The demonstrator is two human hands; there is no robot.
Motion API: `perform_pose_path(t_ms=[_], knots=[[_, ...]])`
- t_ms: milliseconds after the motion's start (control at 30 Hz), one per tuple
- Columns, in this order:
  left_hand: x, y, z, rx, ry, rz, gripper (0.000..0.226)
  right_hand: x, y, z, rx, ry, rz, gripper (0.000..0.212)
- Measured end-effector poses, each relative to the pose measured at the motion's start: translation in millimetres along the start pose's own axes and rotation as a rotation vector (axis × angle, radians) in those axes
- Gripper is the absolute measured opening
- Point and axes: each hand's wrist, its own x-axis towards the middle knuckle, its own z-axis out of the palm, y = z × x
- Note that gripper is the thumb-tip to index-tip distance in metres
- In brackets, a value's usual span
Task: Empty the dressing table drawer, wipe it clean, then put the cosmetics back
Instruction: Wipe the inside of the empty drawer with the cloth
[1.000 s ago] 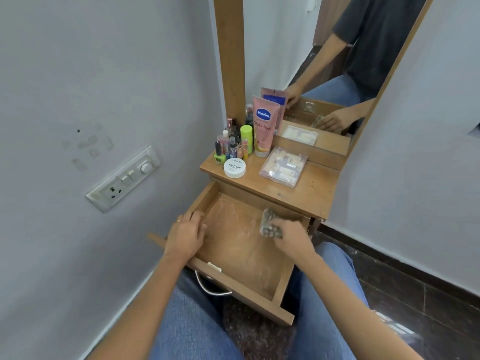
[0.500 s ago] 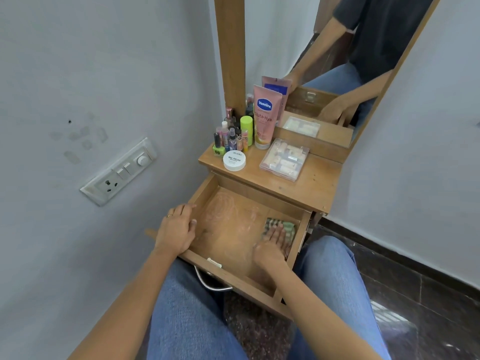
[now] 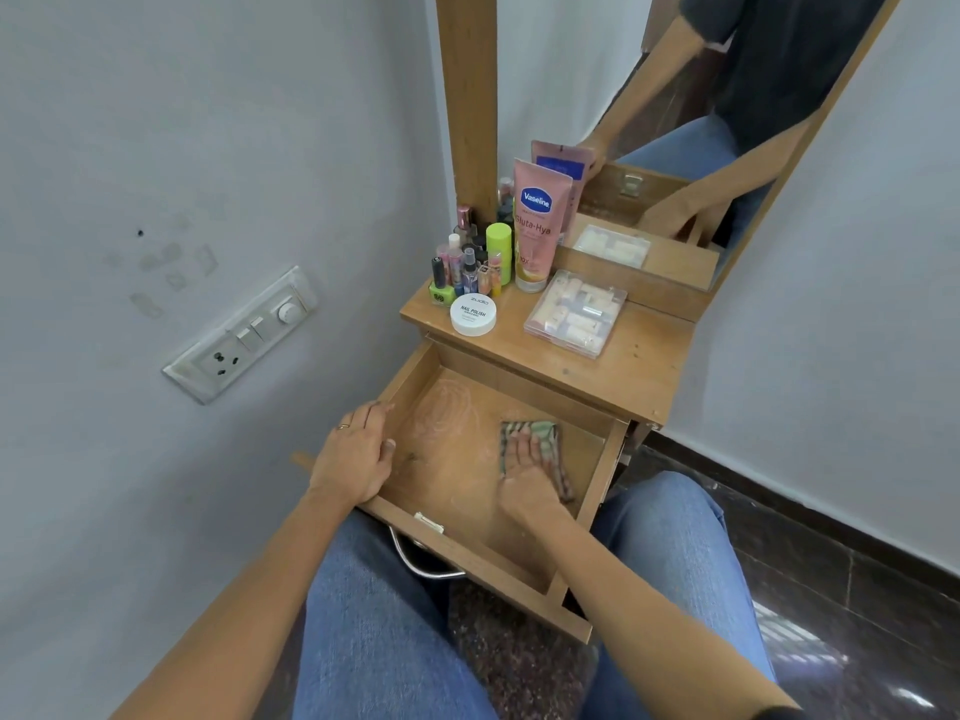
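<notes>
The wooden drawer (image 3: 597, 475) is pulled out over my knees and holds no cosmetics; pale smears mark its floor. My right hand (image 3: 524, 467) lies flat with straight fingers on a striped green-and-brown cloth (image 3: 548, 439), pressing it onto the drawer floor near the right side. My left hand (image 3: 356, 454) grips the drawer's left wall, fingers over the edge. On the table top (image 3: 639, 366) stand a pink Vaseline tube (image 3: 535, 226), several small nail polish bottles (image 3: 462, 267), a white nail polish remover jar (image 3: 472, 314) and a clear plastic box (image 3: 576, 314).
A mirror (image 3: 701, 122) in a wooden frame rises behind the table. The grey wall with a switch and socket plate (image 3: 244, 335) is close on the left. Dark tiled floor (image 3: 831, 589) lies to the right. My jeans-clad knees sit under the drawer.
My right hand brought the bunched cloth down from above the drawer, spread it flat on the floor and slid it slightly left. My left hand stayed on the drawer's left wall.
</notes>
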Motion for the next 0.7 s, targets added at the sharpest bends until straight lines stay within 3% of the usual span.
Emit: perform_pose_path(t_ms=[233, 467, 700], knots=[[-1.8, -1.7, 1.3, -0.017, 0.016, 0.015, 0.048, -39.6, 3.8, 8.7, -0.040, -0.132, 0.128, 0.061], [-1.6, -3.1, 1.8, -0.048, 0.020, 0.002, 0.048, 1.9, 8.1, -27.1, 0.125, -0.081, 0.227, 0.070], [-2.7, -3.2, 0.7, -0.117, 0.062, -0.028, 0.044, 7.9, -12.7, -14.3, -0.021, -0.021, -0.051, 0.062]])
